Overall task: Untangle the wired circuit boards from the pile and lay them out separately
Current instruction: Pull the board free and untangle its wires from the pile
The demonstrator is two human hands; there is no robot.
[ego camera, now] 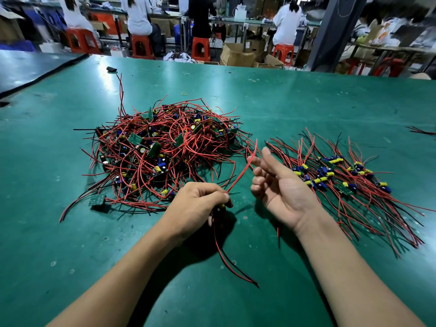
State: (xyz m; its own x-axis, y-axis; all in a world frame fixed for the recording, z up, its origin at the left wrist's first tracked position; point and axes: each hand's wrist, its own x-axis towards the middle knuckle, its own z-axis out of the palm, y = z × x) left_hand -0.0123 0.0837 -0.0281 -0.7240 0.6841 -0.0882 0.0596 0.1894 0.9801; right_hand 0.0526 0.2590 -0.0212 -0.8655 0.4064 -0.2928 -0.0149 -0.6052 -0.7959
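A tangled pile (162, 147) of small green circuit boards with red and black wires lies on the green table, left of centre. My left hand (198, 206) grips one wired board just in front of the pile; its red and black wires (236, 267) trail toward me, and other red wires rise up to the right. My right hand (276, 182) hovers palm-up beside it, and the tips of its thumb and forefinger touch a red wire (245, 168). A row of separated boards (335, 175) lies to the right with their wires spread out.
The green table (283, 102) stretches far ahead. A small black object (111, 69) and a yellow rubber band (183, 93) lie beyond the pile. Loose wires (422, 131) show at the right edge. People sit on red stools at benches in the background.
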